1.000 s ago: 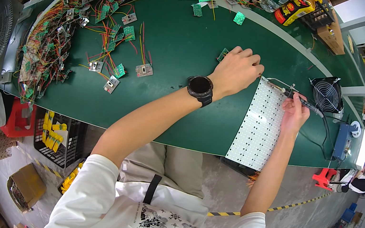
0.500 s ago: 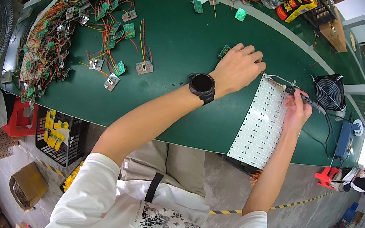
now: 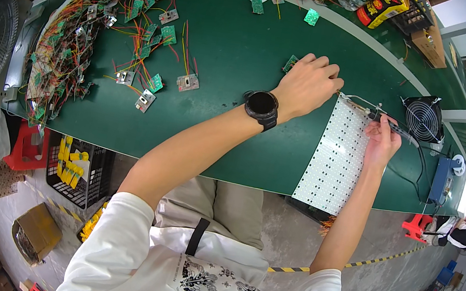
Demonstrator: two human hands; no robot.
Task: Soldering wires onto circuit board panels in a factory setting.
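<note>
My left hand, wearing a black watch, is curled closed at the top left corner of a white panel dotted with small holes or pads. Whatever its fingertips pinch is hidden beneath them. A green circuit board peeks out beside that hand; I cannot tell if it is held. In my right hand is a soldering iron, gripped like a pen over the panel's right side. The iron's tip end points left toward my left fingertips, and its cable trails off to the right.
Several switch boards with red and yellow wires lie on the green table, with a large wired heap at left. A small black fan, a blue box-shaped unit and a solder spool stand at right.
The whole view has shifted slightly to the right. Both hands keep almost the same pose and place against the white panel, and the soldering iron stays in my right hand.
</note>
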